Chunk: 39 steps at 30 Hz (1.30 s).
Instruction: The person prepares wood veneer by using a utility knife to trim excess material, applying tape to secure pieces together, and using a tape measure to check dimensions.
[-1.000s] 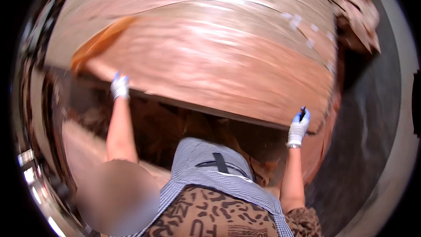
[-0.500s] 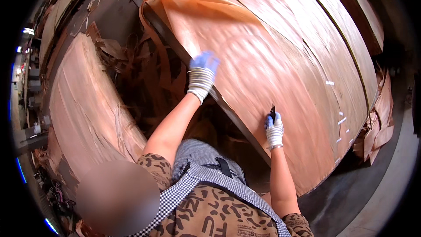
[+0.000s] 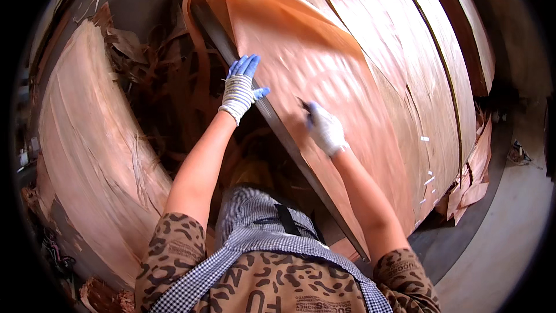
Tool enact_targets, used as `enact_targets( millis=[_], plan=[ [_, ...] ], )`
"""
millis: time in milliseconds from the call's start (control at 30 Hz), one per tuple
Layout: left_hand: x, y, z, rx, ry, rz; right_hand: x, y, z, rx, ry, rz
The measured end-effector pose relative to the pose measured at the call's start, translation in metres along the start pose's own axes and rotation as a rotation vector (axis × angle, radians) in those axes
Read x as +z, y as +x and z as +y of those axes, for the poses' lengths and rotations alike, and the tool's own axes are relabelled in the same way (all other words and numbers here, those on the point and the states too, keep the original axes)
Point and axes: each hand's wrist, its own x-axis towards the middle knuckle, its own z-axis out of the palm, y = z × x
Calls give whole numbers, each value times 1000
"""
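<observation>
A reddish-tan wood veneer sheet covers the near part of a wide stack, its far end folded over in an orange curl. Along its left edge runs a dark straight bar. My left hand, in a striped glove with blue fingers, lies with fingers stretched out over the bar and the sheet's edge. To its right, my gloved right hand is closed round a small dark knife. The knife's tip points up and left, close to the sheet; whether it touches is unclear.
Another veneer pile lies on the left. Torn veneer scraps fill the dark gap between pile and stack. More veneer layers continue rightward, with small white labels on them. Loose strips hang at the right end.
My right hand has moved up and left across the sheet with the knife. My left hand has shifted slightly left, onto the bar, its fingers now stretched. The view has shifted slightly.
</observation>
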Motion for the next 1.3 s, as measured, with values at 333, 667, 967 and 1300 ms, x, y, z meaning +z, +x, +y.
enact_targets(
  millis=[333,667,967,1300],
  plan=[
    [-5,1,9,-37,111,-99,9,53,-13,66,-343,-331],
    [32,9,186,-21,260,-522,-26,-264,181,645,-298,-216],
    [171,-148,390,598,71,-289,-29,-434,274,681,-128,-26],
    [175,-157,386,679,208,-206,9,-820,353,1412,-175,-220]
  ],
)
